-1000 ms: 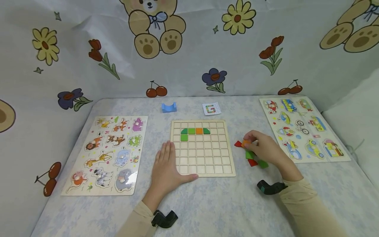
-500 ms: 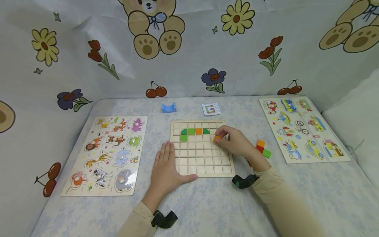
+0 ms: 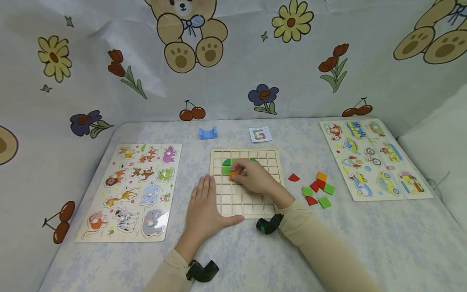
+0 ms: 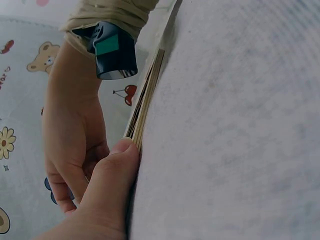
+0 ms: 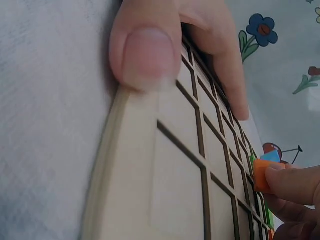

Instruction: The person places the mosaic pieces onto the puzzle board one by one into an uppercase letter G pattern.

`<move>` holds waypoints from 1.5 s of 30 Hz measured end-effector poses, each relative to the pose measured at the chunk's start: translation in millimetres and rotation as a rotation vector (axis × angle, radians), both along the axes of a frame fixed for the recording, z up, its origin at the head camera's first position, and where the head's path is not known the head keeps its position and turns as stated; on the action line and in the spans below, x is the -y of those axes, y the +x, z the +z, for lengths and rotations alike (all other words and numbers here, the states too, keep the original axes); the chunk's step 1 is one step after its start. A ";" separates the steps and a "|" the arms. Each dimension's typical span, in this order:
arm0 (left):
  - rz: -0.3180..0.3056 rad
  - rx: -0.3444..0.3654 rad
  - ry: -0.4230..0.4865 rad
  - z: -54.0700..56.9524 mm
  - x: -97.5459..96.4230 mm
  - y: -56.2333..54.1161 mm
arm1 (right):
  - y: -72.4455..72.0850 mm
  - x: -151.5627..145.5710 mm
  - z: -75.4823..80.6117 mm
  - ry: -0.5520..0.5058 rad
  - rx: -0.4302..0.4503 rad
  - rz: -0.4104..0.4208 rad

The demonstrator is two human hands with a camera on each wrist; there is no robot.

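Observation:
In the head view my right hand [image 3: 257,178] pinches an orange square tile [image 3: 232,175] over the gridded wooden board [image 3: 251,209], just below the green square tile [image 3: 226,170]. The right wrist view shows that orange tile [image 5: 261,176] between thumb and fingers, tilted up from the grid. A dark green rounded tile [image 3: 226,162] lies in the upper row; the right hand partly hides the other tiles there. My left hand [image 3: 206,207] rests along the board's left side with fingers straight, its thumb at the front edge.
Loose red, green and orange tiles [image 3: 321,176] lie right of the board. Behind it are a blue stand [image 3: 208,133] and a pattern card [image 3: 260,134]. An animal puzzle [image 3: 135,190] lies at left, a vehicle puzzle [image 3: 372,162] at right.
My right hand has carried the orange tile from the loose tiles leftward across the board to below the green square. My left hand has stayed in place.

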State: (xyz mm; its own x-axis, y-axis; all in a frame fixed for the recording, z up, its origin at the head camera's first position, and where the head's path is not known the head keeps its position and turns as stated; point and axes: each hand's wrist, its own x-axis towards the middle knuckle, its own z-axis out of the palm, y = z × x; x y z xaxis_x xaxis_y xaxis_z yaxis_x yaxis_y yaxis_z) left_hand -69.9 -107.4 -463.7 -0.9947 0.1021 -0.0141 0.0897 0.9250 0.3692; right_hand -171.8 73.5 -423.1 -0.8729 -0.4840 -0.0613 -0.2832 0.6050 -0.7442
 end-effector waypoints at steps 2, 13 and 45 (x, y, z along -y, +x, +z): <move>0.000 0.003 -0.004 0.1 0.2 0.2 | 0.4 6.8 0.0 0.000 -0.007 0.012; -0.003 0.003 0.003 0.2 -0.1 0.6 | 2.3 22.6 0.7 0.049 -0.028 0.007; 0.005 0.025 0.009 1.7 -1.5 -0.7 | 20.1 -38.6 13.6 0.087 -0.090 -0.036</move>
